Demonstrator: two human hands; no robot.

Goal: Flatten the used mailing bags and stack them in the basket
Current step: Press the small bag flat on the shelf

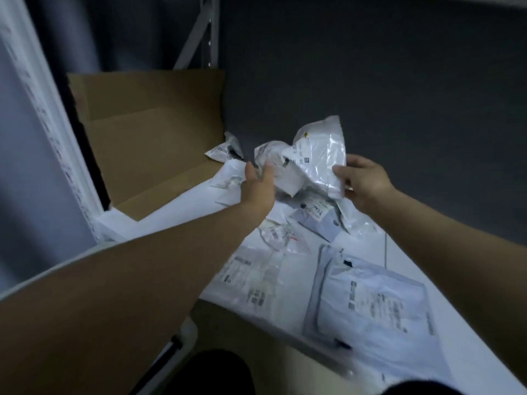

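Observation:
A crumpled white mailing bag [316,158] with a printed label is held up above the white shelf surface. My right hand [363,181] pinches its right edge between thumb and fingers. My left hand [258,185] reaches toward the bag's left side with fingers straight, touching or nearly touching the crumpled plastic. Several more used mailing bags lie on the surface below: a flattened one [370,306] at the near right, another [256,276] beside it, and small crumpled ones [225,151] at the back. No basket is in view.
An open cardboard box [148,132] stands at the back left with its flap down. A white metal shelf post [42,115] rises on the left. A dark grey wall [370,81] closes the back. Cardboard [256,332] lies at the near edge.

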